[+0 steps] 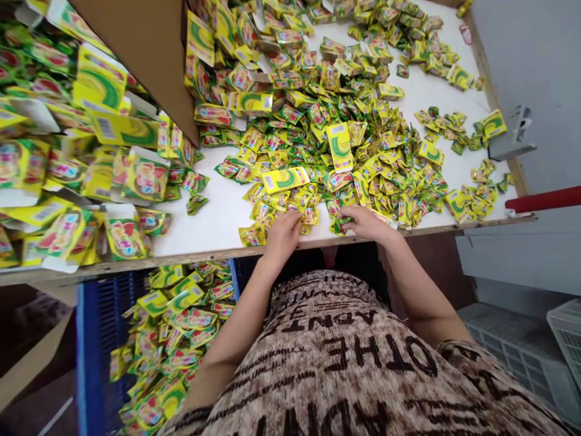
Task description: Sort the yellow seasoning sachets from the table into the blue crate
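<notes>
My left hand (284,233) is at the front edge of the white table, fingers curled together beside small yellow packets (312,216). Whatever it may hold is hidden behind the fingers. A short way to the right, my right hand (367,224) has its fingers closed at a small green-and-yellow packet (336,226). Beyond both hands spreads a heap of small sealed packets (385,157). Two yellow cartons with green swirls, one lying flat (285,179) and one pointing toward me (340,147), rest on this heap.
A brown cardboard divider (145,54) stands at the left, with filled cartons (145,175) piled beside it. Below the table, a blue crate (97,345) holds many yellow packages (181,318). A red bar (549,200) and a grey bracket (512,136) are at the table's right edge.
</notes>
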`<state>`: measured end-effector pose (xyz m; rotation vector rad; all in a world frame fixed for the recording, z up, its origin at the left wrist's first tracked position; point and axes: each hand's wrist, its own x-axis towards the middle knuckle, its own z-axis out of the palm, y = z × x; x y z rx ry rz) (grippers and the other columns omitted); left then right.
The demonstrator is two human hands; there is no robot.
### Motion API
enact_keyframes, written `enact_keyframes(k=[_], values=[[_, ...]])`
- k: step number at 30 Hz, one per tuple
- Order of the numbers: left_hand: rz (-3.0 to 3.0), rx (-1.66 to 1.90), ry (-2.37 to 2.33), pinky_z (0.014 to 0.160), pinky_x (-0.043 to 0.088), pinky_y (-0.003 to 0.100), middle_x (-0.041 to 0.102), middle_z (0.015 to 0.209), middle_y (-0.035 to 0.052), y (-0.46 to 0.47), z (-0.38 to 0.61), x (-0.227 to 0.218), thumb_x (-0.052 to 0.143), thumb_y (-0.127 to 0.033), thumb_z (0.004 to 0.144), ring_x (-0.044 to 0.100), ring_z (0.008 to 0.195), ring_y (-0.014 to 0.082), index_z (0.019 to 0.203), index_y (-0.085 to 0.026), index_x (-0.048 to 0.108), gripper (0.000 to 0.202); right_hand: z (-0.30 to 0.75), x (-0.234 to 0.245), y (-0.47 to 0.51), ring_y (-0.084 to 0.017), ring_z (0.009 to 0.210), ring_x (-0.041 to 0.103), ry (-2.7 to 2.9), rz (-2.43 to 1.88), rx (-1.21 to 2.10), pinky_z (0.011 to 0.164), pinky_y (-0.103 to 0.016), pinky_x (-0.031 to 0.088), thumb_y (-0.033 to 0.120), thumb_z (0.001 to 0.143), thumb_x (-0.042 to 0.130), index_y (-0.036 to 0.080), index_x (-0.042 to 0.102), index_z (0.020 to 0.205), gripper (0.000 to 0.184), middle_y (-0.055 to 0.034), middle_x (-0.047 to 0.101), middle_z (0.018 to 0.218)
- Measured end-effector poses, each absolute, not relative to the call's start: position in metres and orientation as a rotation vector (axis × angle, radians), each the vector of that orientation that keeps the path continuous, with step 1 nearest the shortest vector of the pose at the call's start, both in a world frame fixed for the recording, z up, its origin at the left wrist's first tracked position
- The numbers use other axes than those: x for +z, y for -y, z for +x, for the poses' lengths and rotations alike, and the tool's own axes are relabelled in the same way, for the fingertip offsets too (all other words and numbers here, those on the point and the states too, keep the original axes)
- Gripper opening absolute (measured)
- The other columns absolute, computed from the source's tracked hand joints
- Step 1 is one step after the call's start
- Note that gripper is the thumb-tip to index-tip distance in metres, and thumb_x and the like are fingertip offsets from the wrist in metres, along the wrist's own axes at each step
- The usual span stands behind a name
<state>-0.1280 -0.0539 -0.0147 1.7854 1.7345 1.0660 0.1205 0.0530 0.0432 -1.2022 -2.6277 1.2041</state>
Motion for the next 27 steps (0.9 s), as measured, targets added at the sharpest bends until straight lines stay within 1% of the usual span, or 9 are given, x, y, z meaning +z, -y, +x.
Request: enact_keyframes(k=[4,7,9,11,15,19,23,25,27], values=[[1.792,1.224,-1.657,0.099,0.056,0.042,0.074,0.113,0.0108,0.066,-0.138,-0.013,0.054,-0.023,0.095,0.068,0.109,0.0212,0.108,-0.018,0.071,0.022,0.1,0.053,-0.069,-0.023,0.093,0.062,3.172,-0.964,0.956,0.079,-0.028,0.042,-0.003,0.071,0.063,0.022,0.072,0.107,0.044,-0.0073,0.069,0.099],[1.773,1.297,-1.664,0.096,0.056,0.04,0.075,0.106,0.0102,0.069,-0.13,-0.006,0.053,-0.022,0.095,0.069,0.104,0.0203,0.104,-0.018,0.072,0.022,0.097,0.048,-0.074,-0.023,0.089,0.063,3.182,-1.019,0.93,0.076,-0.029,0.043,-0.005,0.068,0.064,0.019,0.072,0.095,0.037,-0.0075,0.069,0.095],[1.625,1.411,-1.705,0.093,0.057,0.038,0.076,0.101,0.009,0.07,-0.116,-0.001,0.054,-0.024,0.095,0.07,0.098,0.0192,0.102,-0.018,0.073,0.021,0.103,0.044,-0.073,-0.023,0.089,0.063,2.925,-1.075,1.081,0.079,-0.03,0.045,0.0,0.066,0.07,0.018,0.068,0.087,0.028,-0.0056,0.069,0.092],[1.401,1.501,-1.66,0.089,0.058,0.035,0.076,0.1,0.0083,0.069,-0.093,0.002,0.059,-0.028,0.093,0.071,0.093,0.0181,0.103,-0.018,0.074,0.02,0.109,0.04,-0.068,-0.021,0.088,0.062,2.49,-1.143,1.294,0.081,-0.031,0.049,0.015,0.067,0.078,0.019,0.064,0.087,0.024,-0.0033,0.068,0.09],[1.087,1.435,-1.396,0.086,0.058,0.032,0.076,0.106,0.0074,0.053,-0.043,-0.002,0.074,-0.026,0.081,0.07,0.094,0.0191,0.114,-0.016,0.071,0.035,0.111,0.029,-0.046,-0.021,0.085,0.062,1.835,-1.207,1.56,0.077,-0.035,0.054,0.047,0.067,0.08,0.02,0.061,0.093,0.042,-0.0036,0.066,0.091],[0.974,1.336,-1.36,0.072,0.056,0.027,0.074,0.094,0.0047,0.042,-0.025,-0.007,0.066,-0.02,0.083,0.067,0.078,0.0158,0.104,-0.014,0.072,0.023,0.115,0.025,-0.034,-0.025,0.092,0.059,2.052,-1.208,1.215,0.081,-0.041,0.054,0.053,0.075,0.072,0.019,0.063,0.098,0.043,-0.0073,0.062,0.096],[1.106,1.179,-1.28,0.066,0.054,0.027,0.071,0.081,0.0027,0.046,-0.036,0.004,0.06,-0.018,0.086,0.064,0.068,0.0153,0.115,-0.014,0.065,0.029,0.123,0.028,-0.03,-0.025,0.082,0.057,2.37,-1.159,0.955,0.077,-0.04,0.051,0.046,0.083,0.062,0.02,0.06,0.089,0.027,-0.0049,0.059,0.084],[1.316,1.158,-1.432,0.075,0.055,0.032,0.072,0.085,0.0047,0.042,-0.05,0.015,0.058,-0.02,0.089,0.067,0.078,0.0188,0.117,-0.015,0.063,0.029,0.124,0.027,-0.023,-0.025,0.075,0.056,2.372,-1.207,0.869,0.072,-0.039,0.05,0.042,0.084,0.058,0.02,0.057,0.09,0.022,-0.0042,0.06,0.079],[1.594,1.15,-1.707,0.095,0.052,0.04,0.072,0.108,0.0107,0.031,-0.072,0.025,0.055,-0.018,0.091,0.065,0.106,0.0247,0.121,-0.017,0.062,0.03,0.123,0.023,-0.011,-0.027,0.08,0.059,2.357,-1.211,0.678,0.074,-0.041,0.05,0.034,0.087,0.053,0.02,0.056,0.094,0.016,-0.0081,0.062,0.084]])
